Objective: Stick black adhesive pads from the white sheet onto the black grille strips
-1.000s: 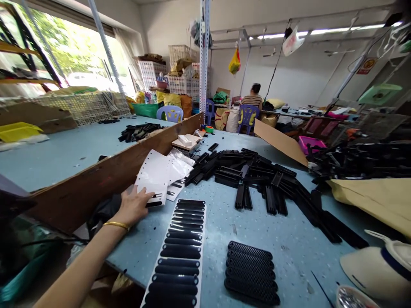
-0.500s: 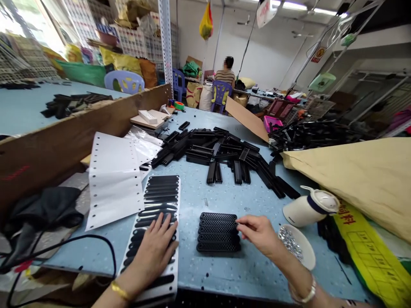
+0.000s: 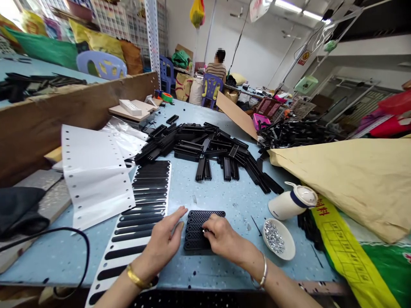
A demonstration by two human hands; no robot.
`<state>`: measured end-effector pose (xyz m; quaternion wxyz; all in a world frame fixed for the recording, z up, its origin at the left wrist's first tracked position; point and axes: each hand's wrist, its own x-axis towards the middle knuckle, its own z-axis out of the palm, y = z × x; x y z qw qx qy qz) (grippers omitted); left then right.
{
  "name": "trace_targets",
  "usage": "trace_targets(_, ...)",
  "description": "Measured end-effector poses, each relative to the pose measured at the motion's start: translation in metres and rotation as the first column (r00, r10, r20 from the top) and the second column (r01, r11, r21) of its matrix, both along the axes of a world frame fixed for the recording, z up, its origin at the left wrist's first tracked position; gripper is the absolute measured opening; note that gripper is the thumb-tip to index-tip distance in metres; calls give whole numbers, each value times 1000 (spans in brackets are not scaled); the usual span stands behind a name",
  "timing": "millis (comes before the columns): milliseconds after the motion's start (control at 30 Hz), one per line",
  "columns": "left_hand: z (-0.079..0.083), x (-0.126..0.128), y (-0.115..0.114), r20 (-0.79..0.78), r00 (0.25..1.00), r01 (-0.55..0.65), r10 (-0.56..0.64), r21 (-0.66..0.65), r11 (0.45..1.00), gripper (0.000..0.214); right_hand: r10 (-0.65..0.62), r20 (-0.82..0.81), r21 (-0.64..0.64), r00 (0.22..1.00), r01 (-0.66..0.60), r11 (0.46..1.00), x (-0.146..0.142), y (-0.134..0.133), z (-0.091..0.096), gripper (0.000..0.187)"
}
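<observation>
A row of black perforated plastic strips (image 3: 199,222) lies on the blue table (image 3: 231,196) just in front of me. My right hand (image 3: 221,237) rests on the strips with its fingers curled down onto them. My left hand (image 3: 165,241) lies beside the strips' left edge, fingers stretched out, thumb touching the strips. Under and left of that hand is a long white backing sheet (image 3: 138,214) carrying several black oval stickers.
A heap of black plastic bars (image 3: 205,149) fills the table's middle. An empty white backing sheet (image 3: 93,175) lies left; a small bowl of shiny bits (image 3: 278,239) and a tipped white cup (image 3: 290,203) lie right, by a tan sack (image 3: 349,179). A person sits far back.
My view swung right and down. My left hand left the white sheets, crossed the sticker sheet and reached the perforated strips. My right hand came into view and settled on the strips.
</observation>
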<state>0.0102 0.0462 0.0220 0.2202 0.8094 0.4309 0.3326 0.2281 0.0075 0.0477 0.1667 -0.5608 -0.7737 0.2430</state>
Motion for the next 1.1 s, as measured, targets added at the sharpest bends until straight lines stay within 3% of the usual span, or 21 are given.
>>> trace_targets(100,-2,15,-11,87,995,-48,51,-40,998,36,-25,5,32,1000,25,999,-3,6,-1,22)
trace_targets(233,-13,24,-8,76,996,-47,47,5,999,35,-90,-2,102,996,90,991,2,16,-6,20)
trace_targets(300,-14,26,-9,27,998,-60,58,57,997,35,-96,-22,112,995,98,989,7,18,-8,21)
trace_targets(400,-2,28,-24,-71,992,-92,107,191,977,39,-80,-69,123,994,88,988,16,18,-13,20)
trace_targets(467,8,34,-42,-88,996,3,23,284,959,46,-67,-99,158,993,82,984,21,17,-19,21)
trace_targets(533,11,45,-62,-90,994,87,-63,292,952,46,-36,-107,205,994,58,977,25,17,-25,26)
trace_targets(667,-12,73,-95,-31,978,201,-206,411,889,16,-15,-108,257,994,42,966,26,14,-30,27)
trace_targets(767,-30,81,-107,-58,967,250,-246,369,895,12,-25,-134,269,991,60,961,27,14,-28,25)
trace_targets(833,-25,75,-106,-53,970,242,-238,332,912,12,-33,-156,258,987,73,964,29,14,-24,25)
trace_targets(967,9,47,-86,-32,967,253,-255,279,926,33,-68,-152,211,986,99,972,32,13,-14,24)
trace_targets(1033,19,35,-66,-30,989,145,-143,327,934,39,-82,-142,189,987,108,976,30,13,-10,24)
trace_targets(1100,18,30,-41,-12,998,60,-59,345,937,34,-83,-136,175,987,107,979,28,15,-5,22)
